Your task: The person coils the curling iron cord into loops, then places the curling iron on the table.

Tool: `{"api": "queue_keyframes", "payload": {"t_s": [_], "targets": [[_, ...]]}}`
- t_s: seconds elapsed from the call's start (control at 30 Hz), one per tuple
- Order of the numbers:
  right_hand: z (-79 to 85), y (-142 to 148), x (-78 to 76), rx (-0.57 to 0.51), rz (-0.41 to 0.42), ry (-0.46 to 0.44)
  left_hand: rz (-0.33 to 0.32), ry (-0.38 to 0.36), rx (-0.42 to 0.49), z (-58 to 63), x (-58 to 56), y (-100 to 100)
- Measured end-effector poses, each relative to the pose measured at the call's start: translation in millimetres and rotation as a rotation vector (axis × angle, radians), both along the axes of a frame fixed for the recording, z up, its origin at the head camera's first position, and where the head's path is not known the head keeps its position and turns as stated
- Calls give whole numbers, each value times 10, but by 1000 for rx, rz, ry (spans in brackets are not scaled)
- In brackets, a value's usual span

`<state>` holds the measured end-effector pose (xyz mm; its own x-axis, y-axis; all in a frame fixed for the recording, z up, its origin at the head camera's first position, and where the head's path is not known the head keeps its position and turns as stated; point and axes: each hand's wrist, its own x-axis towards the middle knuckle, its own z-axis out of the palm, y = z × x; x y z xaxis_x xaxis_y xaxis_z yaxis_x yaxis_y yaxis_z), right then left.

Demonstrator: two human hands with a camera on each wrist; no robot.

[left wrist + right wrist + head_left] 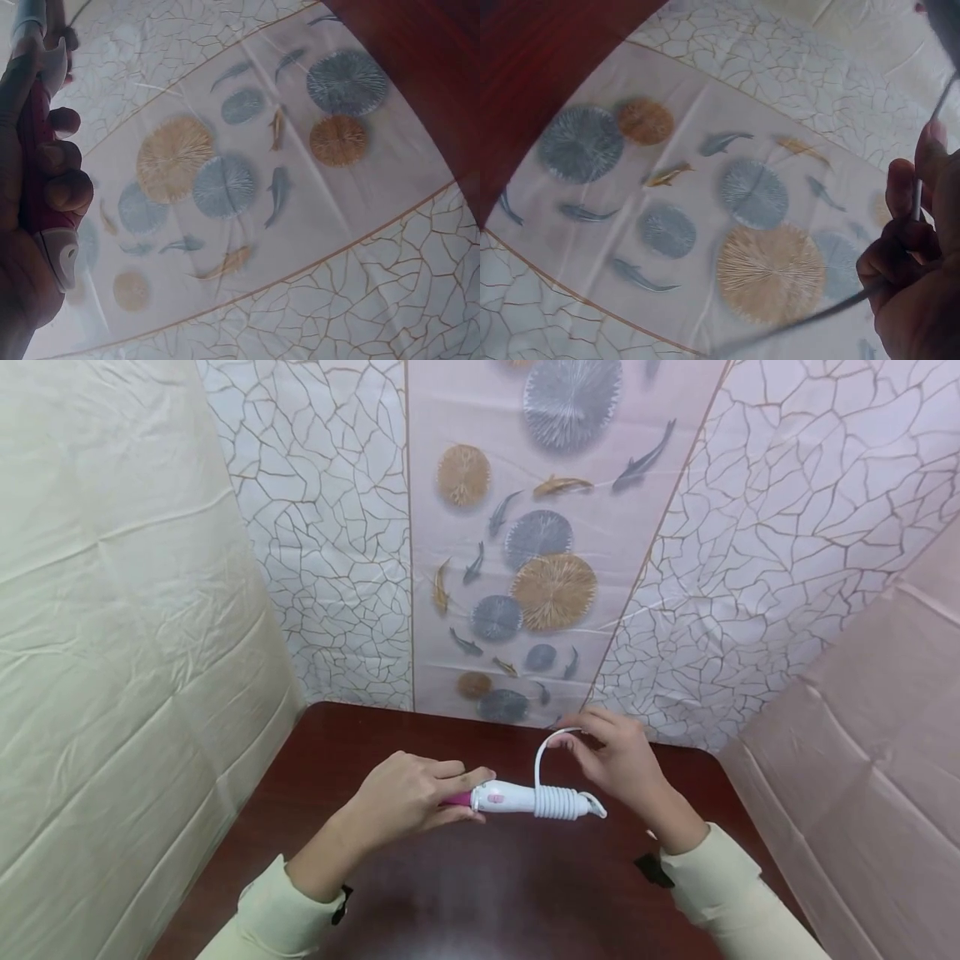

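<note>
In the head view, a white and pink hair straightener (510,797) is held level above the table. My left hand (405,793) grips its pink end, the fingers curled round it; the left wrist view shows the pink body and white tip (64,259) against the palm. The white power cord (557,803) is wound in several tight coils round the white handle. From the coils a loop rises to my right hand (621,758), which pinches the cord. In the right wrist view, the cord (817,316) runs between the curled fingers.
Below the hands lies a dark reddish-brown table (450,893) with rounded far corners. Patterned cloth (337,552) with fish and round motifs hangs behind it. Plain cream cloth walls stand on the left (112,652) and right (862,760).
</note>
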<state>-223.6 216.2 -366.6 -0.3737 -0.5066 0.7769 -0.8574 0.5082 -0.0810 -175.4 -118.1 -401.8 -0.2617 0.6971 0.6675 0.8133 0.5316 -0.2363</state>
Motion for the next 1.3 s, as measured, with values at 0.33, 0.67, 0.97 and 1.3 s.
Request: {"api": "queue_keyframes", "payload": {"t_s": [0.33,0.67,0.97,1.3], "targets": [[-338,-20,-134,-34,-42,-236,28,37,25,98,31,-16],[-780,15,-97,-60,-41,-472,29,13,72,121,3,-66],[-1089,37,49,-30,-187,-590,20,35,79,178,-28,-23],[-1398,-83,362,264,-60,-135,59,-19,97,139,-97,-96]]}}
